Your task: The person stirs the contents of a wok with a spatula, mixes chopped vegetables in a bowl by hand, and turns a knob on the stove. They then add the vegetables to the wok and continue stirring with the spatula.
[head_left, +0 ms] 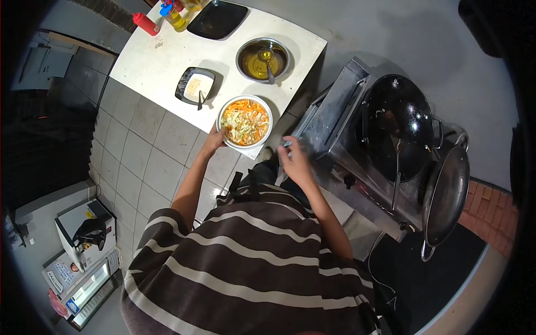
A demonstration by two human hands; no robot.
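Note:
A white bowl (269,131) of shredded orange, white and green vegetables (245,123) sits at the near corner of the white table. My left hand (215,140) grips its left rim, thumb over the edge. My right hand (296,162) is raised between the table and the stove, its fingers closed around a small bluish-grey object (287,143) too small to name. Behind the vegetables stands a metal bowl (240,68) of yellow oil with a ladle (270,72) in it. Left of that is a dark square dish (181,88) of whitish food with a spoon (200,101).
A black wok (399,111) with a long-handled utensil (397,190) sits on the metal stove (335,131) at right. Beside it leans a wide two-handled pan (446,192). A black tray (218,19), a red bottle (146,24) and an oil bottle (177,21) stand at the table's far end.

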